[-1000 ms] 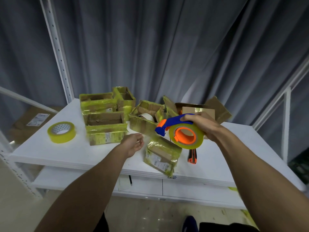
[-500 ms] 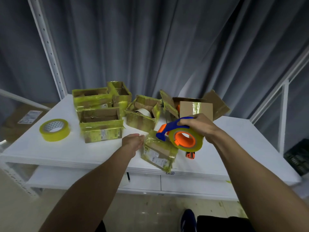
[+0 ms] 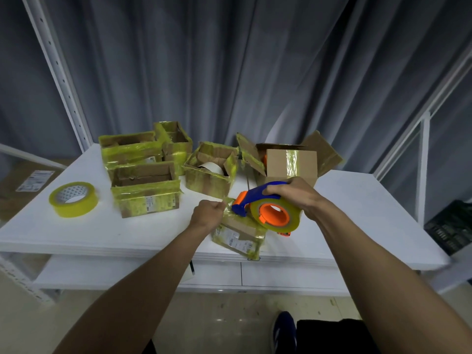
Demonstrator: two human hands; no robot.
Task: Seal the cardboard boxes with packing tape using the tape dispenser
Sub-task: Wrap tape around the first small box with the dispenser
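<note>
My right hand [image 3: 296, 198] grips a blue and orange tape dispenser [image 3: 265, 208] loaded with a yellowish tape roll, held just above a small taped cardboard box [image 3: 237, 236] at the table's front edge. My left hand [image 3: 208, 215] is pinched on the loose tape end beside the dispenser's mouth, at the box's left corner. Several open cardboard boxes wrapped in yellow tape [image 3: 145, 190] stand behind on the white table [image 3: 76, 233].
A spare yellow tape roll [image 3: 73, 199] lies at the table's left. An open box with a sealed brown box inside [image 3: 291, 162] stands at the back right. An orange tool [image 3: 284, 233] lies behind the dispenser. Grey curtains and white rack posts surround the table.
My left hand has moved right and closed on the tape end at the dispenser. The dispenser has come lower, closer to the small box.
</note>
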